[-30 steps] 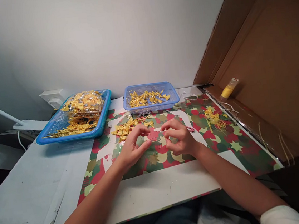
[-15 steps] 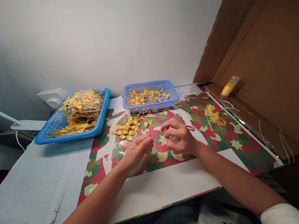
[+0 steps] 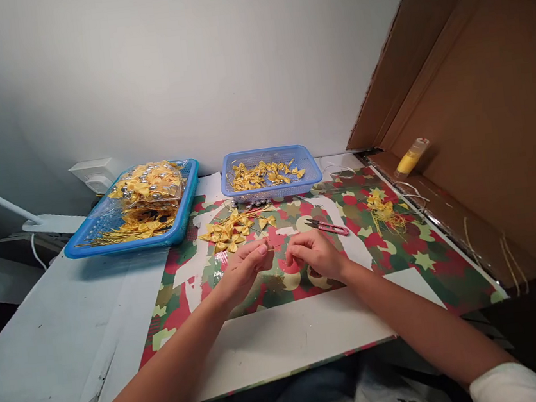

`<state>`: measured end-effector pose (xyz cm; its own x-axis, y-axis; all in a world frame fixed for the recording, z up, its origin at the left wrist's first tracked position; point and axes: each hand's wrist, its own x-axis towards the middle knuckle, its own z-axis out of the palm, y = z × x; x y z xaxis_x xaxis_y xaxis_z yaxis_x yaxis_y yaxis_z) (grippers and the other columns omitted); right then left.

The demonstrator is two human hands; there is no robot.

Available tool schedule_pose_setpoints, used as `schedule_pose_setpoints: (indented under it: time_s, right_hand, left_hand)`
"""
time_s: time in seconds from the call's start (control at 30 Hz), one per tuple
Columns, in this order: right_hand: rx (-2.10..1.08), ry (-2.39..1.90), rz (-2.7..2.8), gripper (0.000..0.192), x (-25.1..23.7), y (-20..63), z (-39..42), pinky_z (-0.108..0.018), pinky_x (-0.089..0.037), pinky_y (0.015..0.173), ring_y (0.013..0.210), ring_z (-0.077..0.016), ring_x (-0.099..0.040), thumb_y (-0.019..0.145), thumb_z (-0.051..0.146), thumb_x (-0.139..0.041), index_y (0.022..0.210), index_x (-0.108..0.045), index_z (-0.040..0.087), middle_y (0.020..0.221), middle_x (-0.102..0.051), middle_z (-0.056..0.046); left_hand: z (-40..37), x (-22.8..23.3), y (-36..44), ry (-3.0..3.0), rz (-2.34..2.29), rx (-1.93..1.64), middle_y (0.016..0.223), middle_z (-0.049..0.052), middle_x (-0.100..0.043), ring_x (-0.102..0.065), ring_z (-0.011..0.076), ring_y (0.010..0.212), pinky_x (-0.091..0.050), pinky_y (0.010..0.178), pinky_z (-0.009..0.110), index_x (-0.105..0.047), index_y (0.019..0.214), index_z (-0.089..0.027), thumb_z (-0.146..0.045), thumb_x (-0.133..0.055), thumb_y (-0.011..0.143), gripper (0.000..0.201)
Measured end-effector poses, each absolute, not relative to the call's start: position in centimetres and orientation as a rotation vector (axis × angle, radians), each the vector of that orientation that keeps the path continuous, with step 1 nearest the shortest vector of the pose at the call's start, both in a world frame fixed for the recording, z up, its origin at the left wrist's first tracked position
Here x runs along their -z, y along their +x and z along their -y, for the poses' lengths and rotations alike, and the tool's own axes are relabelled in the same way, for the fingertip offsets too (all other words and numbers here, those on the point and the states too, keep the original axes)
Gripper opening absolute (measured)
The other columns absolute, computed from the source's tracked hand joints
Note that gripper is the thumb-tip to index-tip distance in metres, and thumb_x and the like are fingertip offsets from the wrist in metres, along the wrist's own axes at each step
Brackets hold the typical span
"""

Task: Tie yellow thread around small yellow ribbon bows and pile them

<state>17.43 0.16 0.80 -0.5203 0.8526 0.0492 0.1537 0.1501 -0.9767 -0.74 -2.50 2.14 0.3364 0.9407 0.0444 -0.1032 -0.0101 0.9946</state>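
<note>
My left hand [image 3: 243, 269] and my right hand [image 3: 317, 257] are close together over a red, green and cream patterned mat [image 3: 401, 263]. Both have fingers curled, and the fingertips pinch what looks like a thin strand between them; it is too small to make out clearly. A loose pile of small yellow ribbon bows [image 3: 232, 227] lies just beyond my left hand. Red thread snips [image 3: 329, 226] lie on the mat just beyond my right hand, untouched.
A small blue basket [image 3: 271, 191] with yellow bows stands at the back centre. A larger blue tray [image 3: 128, 245] at the back left holds bows and a clear bag. Yellow thread scraps [image 3: 385, 210] and a yellow bottle [image 3: 411, 157] sit right, by a cardboard wall [image 3: 480, 106].
My right hand has lowered toward the mat and drawn nearer, uncovering the red snips. My left hand's fingers have curled shut from a looser pose.
</note>
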Motion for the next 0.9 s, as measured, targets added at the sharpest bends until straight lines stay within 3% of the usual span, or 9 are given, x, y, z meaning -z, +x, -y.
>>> schedule_pose_setpoints:
  time_s: [0.13,0.2,0.27,0.37,0.43,0.5,0.57,0.73,0.9]
  right_hand:
    - [-2.366,-0.975,1.529,0.04,-0.2,15.9,0.8,-0.027,-0.048,0.053,0.051,-0.0135,-0.06,0.082,0.045,-0.044,0.07,-0.066,0.013,0.068,-0.069,-0.008]
    - [-2.451,-0.98,1.519,0.042,-0.2,15.6,0.9,-0.027,-0.049,0.055,0.054,-0.0143,-0.062,0.084,0.049,-0.044,0.079,-0.066,0.013,0.074,-0.07,-0.009]
    - [-2.061,-1.123,1.67,0.036,-0.5,16.2,0.3,-0.026,-0.047,0.055,0.055,-0.0139,-0.06,0.084,0.047,-0.049,0.081,-0.064,0.015,0.076,-0.069,-0.008]
    - [-0.892,-1.433,1.892,0.024,-1.1,19.3,-1.9,-0.027,-0.043,0.062,0.067,-0.0158,-0.057,0.077,0.043,-0.061,0.081,-0.063,0.019,0.082,-0.065,-0.005]
    - [-0.464,-1.652,1.999,0.029,-1.5,21.9,-3.5,-0.029,-0.04,0.064,0.079,-0.0209,-0.056,0.067,0.044,-0.071,0.077,-0.061,0.019,0.087,-0.063,-0.007]
    - [-0.42,-1.853,2.117,0.037,-1.6,24.0,-4.7,-0.028,-0.036,0.06,0.078,-0.0218,-0.054,0.061,0.049,-0.075,0.077,-0.059,0.019,0.086,-0.062,-0.007]
    - [-0.489,-1.929,2.218,0.034,-1.6,25.1,-5.3,-0.027,-0.033,0.057,0.072,-0.0193,-0.053,0.066,0.048,-0.072,0.072,-0.055,0.02,0.083,-0.061,-0.005]
    - [-0.561,-1.86,2.246,0.026,-1.4,24.5,-5.0,-0.027,-0.031,0.056,0.068,-0.0178,-0.052,0.081,0.038,-0.061,0.068,-0.048,0.02,0.081,-0.06,-0.007]
    - [-0.824,-1.642,2.081,0.018,-1.1,23.0,-4.4,-0.027,-0.036,0.063,0.074,-0.0166,-0.051,0.089,0.034,-0.049,0.081,-0.049,0.019,0.082,-0.057,-0.003]
  left_hand:
    - [2.8,-2.1,-1.1,1.484,-0.899,-1.095,0.057,-0.004,-0.027,-0.025,0.0109,0.055,-0.026,0.052,0.028,-0.035,0.056,-0.02,-0.058,-0.048,0.086,0.05]
    - [2.9,-2.1,-1.3,1.535,-0.906,-1.111,0.058,-0.003,-0.032,-0.029,0.0113,0.056,-0.027,0.053,0.028,-0.039,0.056,-0.019,-0.056,-0.046,0.087,0.049]
    - [2.9,-2.0,-1.3,1.543,-0.95,-1.114,0.058,-0.002,-0.036,-0.032,0.0115,0.056,-0.028,0.053,0.027,-0.045,0.058,-0.019,-0.054,-0.046,0.087,0.046]
    - [2.8,-2.1,-1.1,1.516,-1.054,-1.113,0.057,-0.002,-0.039,-0.033,0.0112,0.054,-0.029,0.052,0.026,-0.054,0.065,-0.018,-0.052,-0.048,0.086,0.041]
    - [2.7,-2.0,-0.9,1.507,-1.111,-1.13,0.055,-0.003,-0.038,-0.034,0.0114,0.054,-0.03,0.052,0.026,-0.058,0.069,-0.018,-0.051,-0.048,0.085,0.038]
    - [2.7,-2.0,-0.8,1.507,-1.149,-1.153,0.053,-0.003,-0.038,-0.038,0.0127,0.056,-0.032,0.053,0.026,-0.061,0.071,-0.019,-0.051,-0.048,0.085,0.037]
    - [2.6,-1.9,-0.7,1.504,-1.174,-1.16,0.052,-0.002,-0.039,-0.043,0.0141,0.059,-0.033,0.054,0.026,-0.063,0.073,-0.019,-0.051,-0.048,0.085,0.037]
    - [2.6,-1.7,-0.6,1.504,-1.188,-1.157,0.053,-0.002,-0.042,-0.045,0.014,0.059,-0.034,0.053,0.025,-0.066,0.075,-0.019,-0.052,-0.049,0.085,0.039]
    - [2.6,-1.7,-0.5,1.502,-1.201,-1.136,0.053,-0.002,-0.043,-0.042,0.013,0.056,-0.034,0.052,0.025,-0.067,0.08,-0.018,-0.054,-0.048,0.086,0.041]
